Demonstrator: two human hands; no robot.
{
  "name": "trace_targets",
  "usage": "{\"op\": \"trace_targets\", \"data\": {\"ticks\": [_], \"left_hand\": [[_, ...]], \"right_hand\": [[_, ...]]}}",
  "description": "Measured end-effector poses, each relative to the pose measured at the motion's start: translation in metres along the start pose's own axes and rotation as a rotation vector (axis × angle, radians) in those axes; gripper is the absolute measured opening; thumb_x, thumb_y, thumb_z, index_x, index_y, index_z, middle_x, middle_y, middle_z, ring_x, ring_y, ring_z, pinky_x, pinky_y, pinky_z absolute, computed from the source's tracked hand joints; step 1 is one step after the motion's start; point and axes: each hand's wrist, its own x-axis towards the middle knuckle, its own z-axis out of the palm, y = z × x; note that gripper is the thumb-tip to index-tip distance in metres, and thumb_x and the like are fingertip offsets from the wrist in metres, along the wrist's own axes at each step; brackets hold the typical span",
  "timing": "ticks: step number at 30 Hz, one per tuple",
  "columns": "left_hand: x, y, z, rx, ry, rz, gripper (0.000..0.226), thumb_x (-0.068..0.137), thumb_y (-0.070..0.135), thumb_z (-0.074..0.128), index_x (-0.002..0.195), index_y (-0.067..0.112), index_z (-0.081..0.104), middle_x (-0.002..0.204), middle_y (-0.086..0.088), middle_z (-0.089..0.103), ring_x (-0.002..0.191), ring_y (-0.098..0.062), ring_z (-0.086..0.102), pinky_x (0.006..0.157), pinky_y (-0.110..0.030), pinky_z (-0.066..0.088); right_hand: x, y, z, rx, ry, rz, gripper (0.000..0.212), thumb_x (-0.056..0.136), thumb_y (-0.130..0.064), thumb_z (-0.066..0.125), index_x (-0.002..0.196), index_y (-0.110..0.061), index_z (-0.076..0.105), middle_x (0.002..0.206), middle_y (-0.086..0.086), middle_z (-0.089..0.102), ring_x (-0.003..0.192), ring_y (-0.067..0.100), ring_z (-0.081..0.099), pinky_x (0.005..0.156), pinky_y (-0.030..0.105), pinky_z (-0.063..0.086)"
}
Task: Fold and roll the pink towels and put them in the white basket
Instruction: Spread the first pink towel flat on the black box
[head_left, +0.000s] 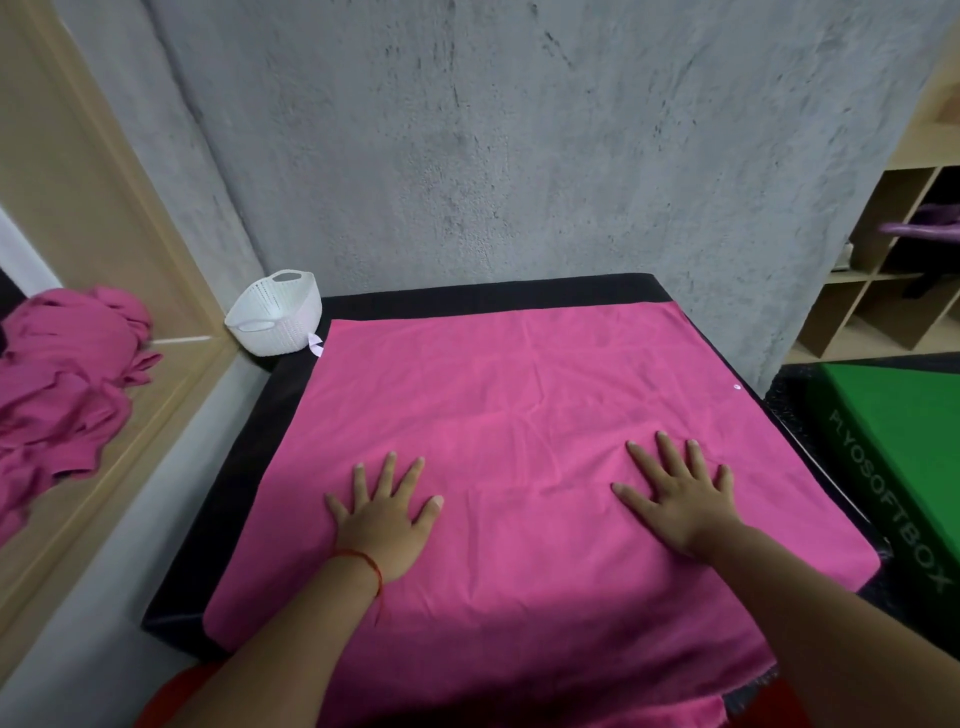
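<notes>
Both hands are down flat. The left hand (382, 512) lies palm-down, fingers straight and fanned wide, thumb out to the side. It grips nothing and only presses on the pink towel (519, 405). The right hand (680, 493) does the same off to its right and a touch farther forward: fingers spread, palm on the cloth, nothing held. A red string bracelet (363, 564) circles the left wrist.

The towel lies open under both palms, spread over the black platform (467, 296). It reaches well past the fingertips toward the grey wall (493, 130) and comes back past both wrists toward the person. Light creases run between the hands. A small white tag (315, 344) sticks out at its far corner, forward and left of the left hand.

The count: two hands, one towel laid out, one white basket (278, 314). The basket sits far forward and left of the left hand, just beside that tagged corner.

Well out to the left of the left hand is a heap of pink towels (62, 374), too bunched to count. Right of the right hand stands one green box (893, 441) with lettering along its side. One wooden cubby shelf (893, 291) is beyond it.
</notes>
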Motion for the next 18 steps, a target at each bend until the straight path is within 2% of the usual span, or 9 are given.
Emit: {"op": "trace_targets", "data": {"ticks": [4, 12, 18], "left_hand": [[0.028, 0.0, -0.006, -0.018, 0.0, -0.029, 0.073, 0.092, 0.083, 0.008, 0.158, 0.056, -0.009, 0.172, 0.012, -0.015, 0.157, -0.036, -0.02, 0.117, -0.077, -0.004], [0.088, 0.003, -0.017, -0.014, 0.028, -0.077, 0.068, 0.096, 0.078, 0.007, 0.159, 0.056, -0.006, 0.173, 0.01, -0.011, 0.158, -0.038, -0.016, 0.116, -0.077, -0.003], [0.144, 0.004, -0.032, -0.004, 0.017, -0.093, 0.074, 0.091, 0.084, 0.005, 0.158, 0.056, -0.007, 0.173, 0.009, -0.012, 0.158, -0.039, -0.014, 0.116, -0.078, -0.003]], "right_hand": [[0.026, -0.002, -0.005, 0.014, 0.004, 0.031, 0.088, 0.081, -0.098, 0.012, 0.159, -0.062, -0.009, 0.175, -0.011, -0.014, 0.162, 0.032, -0.011, 0.123, 0.069, 0.003], [0.085, -0.008, -0.016, 0.002, 0.011, 0.069, 0.089, 0.081, -0.097, 0.006, 0.16, -0.059, -0.01, 0.176, -0.006, -0.012, 0.162, 0.036, -0.011, 0.123, 0.071, 0.001], [0.14, -0.01, -0.029, -0.004, 0.024, 0.093, 0.093, 0.079, -0.098, 0.004, 0.161, -0.057, -0.007, 0.177, -0.007, -0.008, 0.162, 0.036, -0.005, 0.123, 0.07, 0.005]]}}
